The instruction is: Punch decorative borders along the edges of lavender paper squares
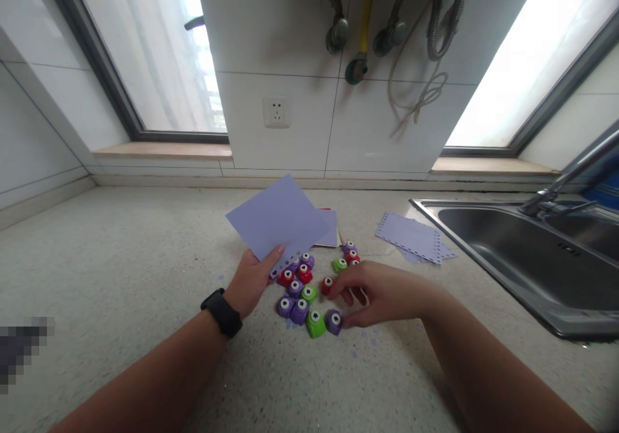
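Note:
A pale purple sheet of paper (278, 217) is pinched in my left hand (251, 281), thumb on top, raised at a tilt above the counter. Small punched shapes run along its lower edge. Beneath and beside it stand several small craft punches in purple, red and green, with white round tops. My right hand (374, 294) is over the right side of this group, fingers curved and apart. Its thumb tip is at a purple craft punch (334, 321), and its index fingertip is by a red craft punch (327, 285). Part of the group is hidden behind this hand.
Purple sheets with punched edges (411, 236) lie near the steel sink (483, 252) on the right. Behind the held sheet sits a stack of coloured paper (329, 226). Tiny paper bits dot the counter (145, 259). A tiled wall with a socket (276, 112) and pipes rises behind.

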Motion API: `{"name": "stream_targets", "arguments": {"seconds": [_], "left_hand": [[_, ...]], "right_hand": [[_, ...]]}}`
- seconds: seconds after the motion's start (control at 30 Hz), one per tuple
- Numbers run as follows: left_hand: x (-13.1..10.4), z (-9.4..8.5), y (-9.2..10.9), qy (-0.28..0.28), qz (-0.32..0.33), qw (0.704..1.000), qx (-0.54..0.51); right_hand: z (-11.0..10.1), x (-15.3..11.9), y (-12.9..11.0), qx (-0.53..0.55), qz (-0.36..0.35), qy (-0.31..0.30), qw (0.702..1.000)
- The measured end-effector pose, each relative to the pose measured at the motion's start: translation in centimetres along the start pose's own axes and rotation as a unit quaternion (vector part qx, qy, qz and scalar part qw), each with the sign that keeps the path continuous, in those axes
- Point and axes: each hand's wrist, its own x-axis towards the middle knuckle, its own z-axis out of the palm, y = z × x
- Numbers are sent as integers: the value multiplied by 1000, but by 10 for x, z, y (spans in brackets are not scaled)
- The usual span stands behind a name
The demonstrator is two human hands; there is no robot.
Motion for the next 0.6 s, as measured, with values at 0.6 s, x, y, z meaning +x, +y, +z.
{"name": "stream_targets", "arguments": {"seconds": [0.6], "left_hand": [[2, -3, 1, -32, 81, 994, -60]], "right_hand": [[5, 5, 19, 405, -21, 288, 868]]}}
